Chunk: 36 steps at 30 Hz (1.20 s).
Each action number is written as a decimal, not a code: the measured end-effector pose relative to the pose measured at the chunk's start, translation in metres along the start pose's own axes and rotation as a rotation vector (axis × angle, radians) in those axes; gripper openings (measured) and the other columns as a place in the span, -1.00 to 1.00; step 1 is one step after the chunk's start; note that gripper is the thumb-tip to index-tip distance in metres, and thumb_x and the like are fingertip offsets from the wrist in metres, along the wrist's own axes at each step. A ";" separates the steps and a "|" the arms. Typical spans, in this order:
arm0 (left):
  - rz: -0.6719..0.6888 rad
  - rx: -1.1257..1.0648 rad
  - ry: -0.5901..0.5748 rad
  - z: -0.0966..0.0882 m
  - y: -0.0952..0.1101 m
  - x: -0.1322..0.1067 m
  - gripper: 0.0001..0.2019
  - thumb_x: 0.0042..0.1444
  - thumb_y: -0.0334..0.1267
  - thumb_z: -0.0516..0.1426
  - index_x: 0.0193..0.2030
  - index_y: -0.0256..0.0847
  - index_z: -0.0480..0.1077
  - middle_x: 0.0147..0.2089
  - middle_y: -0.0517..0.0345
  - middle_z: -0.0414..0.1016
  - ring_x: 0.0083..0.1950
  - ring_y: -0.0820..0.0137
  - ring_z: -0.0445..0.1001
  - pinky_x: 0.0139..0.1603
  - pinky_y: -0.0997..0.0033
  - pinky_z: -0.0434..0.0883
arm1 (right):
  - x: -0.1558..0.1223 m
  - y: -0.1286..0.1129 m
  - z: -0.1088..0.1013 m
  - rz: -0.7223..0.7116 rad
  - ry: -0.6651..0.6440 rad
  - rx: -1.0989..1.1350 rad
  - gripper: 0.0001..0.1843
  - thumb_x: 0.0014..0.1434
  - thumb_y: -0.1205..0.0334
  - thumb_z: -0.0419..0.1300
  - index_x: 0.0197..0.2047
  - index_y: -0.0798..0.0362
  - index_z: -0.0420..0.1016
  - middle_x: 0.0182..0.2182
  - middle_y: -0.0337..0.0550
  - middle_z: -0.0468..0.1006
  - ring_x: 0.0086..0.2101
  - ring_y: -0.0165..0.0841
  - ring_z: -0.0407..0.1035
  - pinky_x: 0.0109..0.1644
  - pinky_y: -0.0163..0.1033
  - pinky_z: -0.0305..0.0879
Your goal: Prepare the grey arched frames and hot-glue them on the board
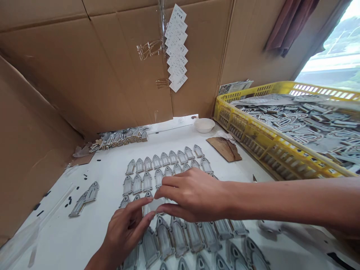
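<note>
My left hand [128,223] is at the lower middle, its thumb and forefinger stretched towards the right hand. My right hand [191,195] reaches in from the right with its fingers bent, its thumb below them. The fingertips of both hands nearly meet around a small pale grey patch [156,204]; what it is I cannot make out. Beneath and around the hands, small grey arched window-shaped pieces [165,236] lie in rows on the white table. The hands and right forearm hide part of the middle rows.
A yellow plastic crate [250,138] full of similar pieces stands at the right. Near it are a white bowl [204,125] and a cardboard scrap [225,149]. Two overlapping pieces [91,192] lie at the left; more are stacked [123,138] by the cardboard wall [126,75].
</note>
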<state>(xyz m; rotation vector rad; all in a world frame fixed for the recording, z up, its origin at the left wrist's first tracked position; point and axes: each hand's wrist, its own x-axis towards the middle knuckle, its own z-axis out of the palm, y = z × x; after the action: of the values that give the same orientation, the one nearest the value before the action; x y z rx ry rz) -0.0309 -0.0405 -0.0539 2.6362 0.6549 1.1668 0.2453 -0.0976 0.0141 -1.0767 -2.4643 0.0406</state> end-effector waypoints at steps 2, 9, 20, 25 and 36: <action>0.009 -0.006 -0.011 0.000 0.000 0.000 -0.80 0.53 -0.23 0.22 0.22 -0.10 0.49 -0.58 0.56 0.17 -0.65 0.59 0.19 -0.59 0.64 0.20 | 0.000 0.001 0.001 0.000 -0.001 -0.003 -0.59 0.67 -0.08 0.13 0.14 0.08 0.62 -0.11 -0.11 0.73 -0.38 -0.37 0.48 -0.46 -0.14 -0.08; -0.003 -0.019 -0.047 -0.003 0.000 -0.002 -0.78 0.52 -0.26 0.21 0.24 -0.10 0.48 -0.55 0.54 0.20 -0.63 0.58 0.21 -0.57 0.63 0.21 | 0.001 0.000 0.002 0.015 -0.020 -0.009 -0.54 0.67 -0.14 0.10 0.14 0.06 0.61 -0.10 -0.11 0.73 -0.37 -0.36 0.47 -0.45 -0.15 -0.07; 0.015 0.012 -0.048 -0.002 -0.001 -0.004 -0.73 0.45 -0.33 0.24 0.24 -0.14 0.46 -0.55 0.57 0.11 -0.63 0.59 0.15 -0.57 0.65 0.20 | 0.002 -0.002 0.002 0.041 -0.044 -0.010 -0.54 0.66 -0.14 0.12 0.16 0.06 0.63 -0.08 -0.13 0.75 -0.35 -0.33 0.52 -0.44 -0.13 -0.15; 0.009 0.010 -0.052 -0.003 0.002 0.000 -0.78 0.52 -0.28 0.17 0.23 -0.11 0.46 -0.56 0.56 0.15 -0.63 0.59 0.16 -0.58 0.64 0.19 | 0.002 -0.002 -0.001 0.023 -0.017 0.020 -0.50 0.63 -0.18 0.14 0.15 0.09 0.64 -0.09 -0.11 0.75 -0.35 -0.32 0.53 -0.46 -0.11 -0.14; -0.003 -0.024 -0.078 -0.006 0.001 -0.002 -0.75 0.54 -0.28 0.15 0.28 -0.12 0.44 -0.53 0.54 0.12 -0.62 0.57 0.13 -0.58 0.62 0.16 | 0.001 0.000 -0.002 0.022 -0.059 0.017 -0.59 0.63 -0.06 0.20 0.23 0.09 0.62 -0.02 -0.10 0.75 -0.34 -0.33 0.51 -0.45 -0.11 -0.18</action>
<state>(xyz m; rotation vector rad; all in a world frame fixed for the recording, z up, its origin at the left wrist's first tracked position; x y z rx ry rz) -0.0355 -0.0425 -0.0507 2.6447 0.6264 1.0577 0.2449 -0.0972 0.0163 -1.1097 -2.4996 0.1015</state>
